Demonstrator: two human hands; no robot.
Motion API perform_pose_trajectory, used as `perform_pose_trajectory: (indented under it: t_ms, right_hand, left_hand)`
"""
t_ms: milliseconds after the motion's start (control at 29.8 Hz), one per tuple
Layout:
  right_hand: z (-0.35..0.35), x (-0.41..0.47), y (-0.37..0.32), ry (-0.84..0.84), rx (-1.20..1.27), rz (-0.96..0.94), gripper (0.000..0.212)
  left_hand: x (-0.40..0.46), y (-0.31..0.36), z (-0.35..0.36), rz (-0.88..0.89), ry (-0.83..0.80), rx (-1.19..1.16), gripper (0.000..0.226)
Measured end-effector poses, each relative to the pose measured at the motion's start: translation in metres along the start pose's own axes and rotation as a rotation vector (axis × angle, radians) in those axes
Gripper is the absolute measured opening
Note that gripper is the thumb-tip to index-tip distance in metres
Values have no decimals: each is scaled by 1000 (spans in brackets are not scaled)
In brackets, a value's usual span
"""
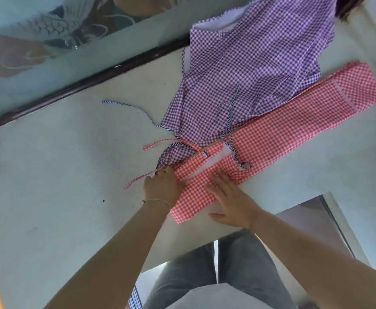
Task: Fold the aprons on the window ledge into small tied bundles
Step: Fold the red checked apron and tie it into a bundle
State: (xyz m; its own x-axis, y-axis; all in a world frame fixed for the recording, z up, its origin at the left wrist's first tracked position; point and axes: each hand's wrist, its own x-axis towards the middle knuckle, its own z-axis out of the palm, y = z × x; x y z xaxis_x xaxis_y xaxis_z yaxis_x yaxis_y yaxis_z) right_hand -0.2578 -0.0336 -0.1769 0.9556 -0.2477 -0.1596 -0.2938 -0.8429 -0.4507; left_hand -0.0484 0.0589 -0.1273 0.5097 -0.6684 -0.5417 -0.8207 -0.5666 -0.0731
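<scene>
A red-and-white checked apron lies folded into a long strip across the white window ledge, its near end folded over. My left hand rests on that end's left edge with the fingers curled at the fabric, near a thin red strap. Flat on the fold to the right lies my right hand, fingers straight and spread. A purple checked apron lies unfolded behind, its striped ties trailing over the red strip.
The window pane and its dark frame run along the ledge's far side. The ledge's front edge is just below my right hand, with my legs in grey trousers beneath. One purple tie stretches left over the bare ledge.
</scene>
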Motion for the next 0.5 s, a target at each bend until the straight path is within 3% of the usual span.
perform_pose_trajectory:
  t_ms: [201, 268, 335, 402, 503]
  right_hand:
    - [13, -3, 0, -76, -156, -57, 100]
    - [12, -8, 5, -116, -150, -34, 103]
    - [10, -14, 5, -130, -151, -29, 103]
    - [7, -15, 5, -151, -169, -30, 100]
    - [4, -14, 3, -177, -191, -11, 98]
  left_hand:
    - [-9, 3, 11, 81, -403, -599, 36]
    - [-19, 9, 12, 72, -526, -677, 37]
    - [-23, 9, 13, 76, -469, -637, 33]
    - [-18, 4, 11, 25, -295, -683, 27]
    - [-5, 1, 0, 42, -137, -567, 34]
